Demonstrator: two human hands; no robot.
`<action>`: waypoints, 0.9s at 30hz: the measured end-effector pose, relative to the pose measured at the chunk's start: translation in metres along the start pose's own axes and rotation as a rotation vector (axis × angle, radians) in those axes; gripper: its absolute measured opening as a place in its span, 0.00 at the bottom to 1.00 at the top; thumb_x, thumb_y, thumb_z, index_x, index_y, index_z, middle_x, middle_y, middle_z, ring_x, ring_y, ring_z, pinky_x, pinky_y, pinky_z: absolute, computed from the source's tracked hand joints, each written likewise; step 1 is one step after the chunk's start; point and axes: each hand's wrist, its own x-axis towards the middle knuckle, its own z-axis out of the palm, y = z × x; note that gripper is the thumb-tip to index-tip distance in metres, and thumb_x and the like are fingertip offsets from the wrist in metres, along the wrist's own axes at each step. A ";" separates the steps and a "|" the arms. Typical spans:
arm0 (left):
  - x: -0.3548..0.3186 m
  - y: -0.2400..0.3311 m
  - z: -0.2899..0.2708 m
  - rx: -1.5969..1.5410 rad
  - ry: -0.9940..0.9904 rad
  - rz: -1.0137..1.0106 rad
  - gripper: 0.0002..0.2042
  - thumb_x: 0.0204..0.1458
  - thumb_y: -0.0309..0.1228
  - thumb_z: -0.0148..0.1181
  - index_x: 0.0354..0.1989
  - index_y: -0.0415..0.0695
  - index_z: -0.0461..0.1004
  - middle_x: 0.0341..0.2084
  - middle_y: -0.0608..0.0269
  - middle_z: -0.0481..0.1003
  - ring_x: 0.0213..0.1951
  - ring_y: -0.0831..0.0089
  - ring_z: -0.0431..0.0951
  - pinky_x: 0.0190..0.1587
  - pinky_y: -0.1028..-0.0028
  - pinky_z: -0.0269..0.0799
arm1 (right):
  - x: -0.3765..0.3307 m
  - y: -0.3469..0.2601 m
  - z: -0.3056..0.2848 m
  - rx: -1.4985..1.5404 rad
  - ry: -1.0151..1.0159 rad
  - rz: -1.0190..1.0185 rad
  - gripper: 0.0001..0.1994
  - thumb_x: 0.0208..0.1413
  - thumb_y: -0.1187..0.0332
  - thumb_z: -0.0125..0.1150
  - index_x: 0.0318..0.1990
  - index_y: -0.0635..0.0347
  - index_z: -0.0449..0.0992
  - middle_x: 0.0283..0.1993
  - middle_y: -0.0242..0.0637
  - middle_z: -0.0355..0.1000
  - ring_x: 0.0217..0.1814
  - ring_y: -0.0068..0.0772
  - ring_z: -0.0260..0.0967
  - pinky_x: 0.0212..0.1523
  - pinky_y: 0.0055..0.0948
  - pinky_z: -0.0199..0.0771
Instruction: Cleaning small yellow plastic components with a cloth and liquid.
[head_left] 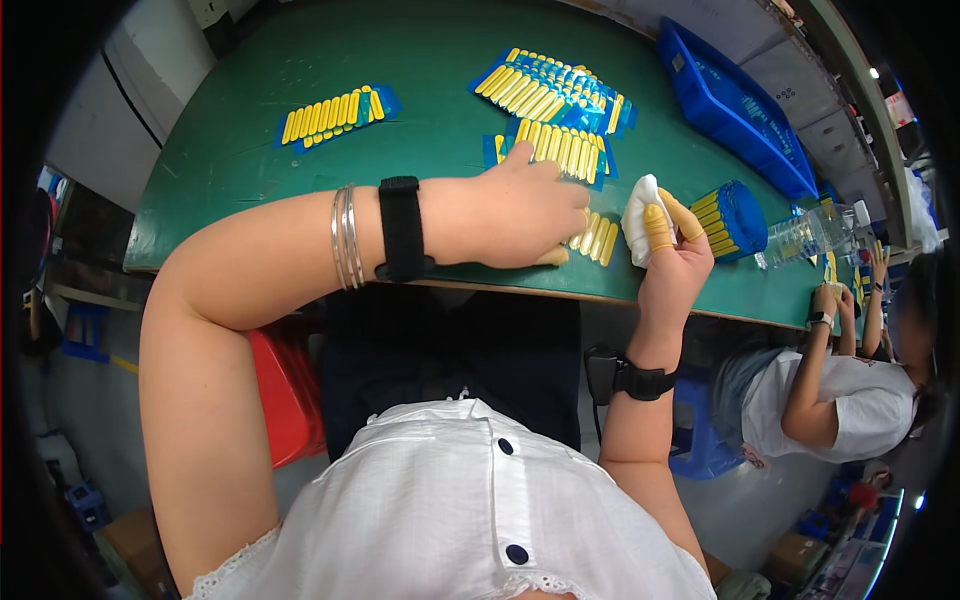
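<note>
My left hand (525, 212) reaches across the green table with its fingers curled down. It grips the left end of a small card of yellow strips (602, 240) near the table's front edge. A yellow finger cot covers its thumb, while its other fingertips are mostly hidden. Just right of the card, my right hand (682, 250) pinches a crumpled white cloth (638, 222) between thumb and fingers that wear yellow finger cots. Beyond my left hand lie a stack of blue cards with yellow strips (565, 150) and a larger fanned pile (545, 92).
Another small stack of cards (335, 117) lies at the left. A rolled blue-and-yellow bundle (730, 222) and a clear plastic bottle (815, 235) stand right of my right hand. A long blue tray (690, 85) lines the back right. A co-worker (830, 400) sits at the right.
</note>
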 end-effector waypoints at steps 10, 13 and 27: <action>-0.068 0.051 0.005 0.059 -0.042 -0.231 0.36 0.46 0.52 0.66 0.57 0.35 0.70 0.56 0.49 0.66 0.57 0.50 0.66 0.64 0.40 0.50 | -0.007 -0.003 0.005 -0.187 -0.162 -0.137 0.10 0.52 0.77 0.68 0.43 0.62 0.81 0.40 0.34 0.76 0.39 0.22 0.72 0.39 0.20 0.72; -0.069 0.049 0.026 0.068 0.119 -0.244 0.34 0.45 0.50 0.68 0.57 0.39 0.70 0.56 0.51 0.65 0.59 0.48 0.64 0.64 0.39 0.49 | -0.030 -0.034 0.027 -0.620 -0.638 -0.368 0.09 0.43 0.77 0.72 0.35 0.58 0.84 0.33 0.37 0.74 0.36 0.37 0.71 0.38 0.32 0.73; -0.103 0.077 0.064 -0.089 0.505 -0.476 0.28 0.43 0.39 0.70 0.54 0.44 0.74 0.51 0.61 0.69 0.60 0.57 0.63 0.64 0.47 0.50 | -0.011 -0.049 0.032 -0.687 -0.816 -0.368 0.12 0.45 0.79 0.65 0.38 0.56 0.84 0.37 0.38 0.77 0.41 0.41 0.72 0.43 0.35 0.74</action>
